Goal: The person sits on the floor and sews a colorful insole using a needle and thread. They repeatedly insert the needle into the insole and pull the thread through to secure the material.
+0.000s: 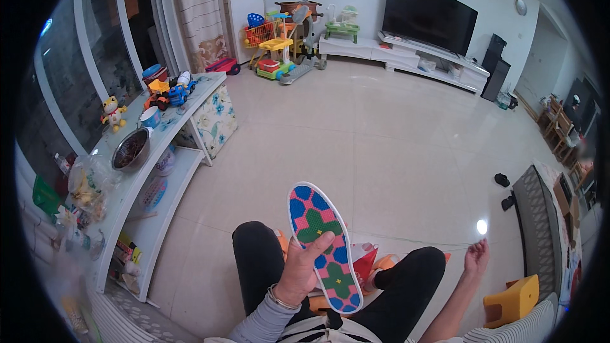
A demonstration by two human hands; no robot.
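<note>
My left hand (298,272) is closed on a cross-stitched shoe insole (314,208), its thumb lying across the stitched face. The insole is patterned in blue, pink and green with a white edge, and it stands tilted above my lap. Far out to the right, my right hand (476,258) is closed in a pinch. A thin pale green thread (419,240) stretches between the insole's side and those fingers. Whether a needle sits in the pinch is too small to make out. Between my knees, partly behind the insole, is a red and white bag (364,262).
A yellow stool (512,300) stands near my right arm, beside a grey sofa (535,222). On the left, a white shelf table (136,200) carries a metal colander (131,150) and toys. Dark shoes (502,180) lie on the tiled floor. A television (428,16) is at the back.
</note>
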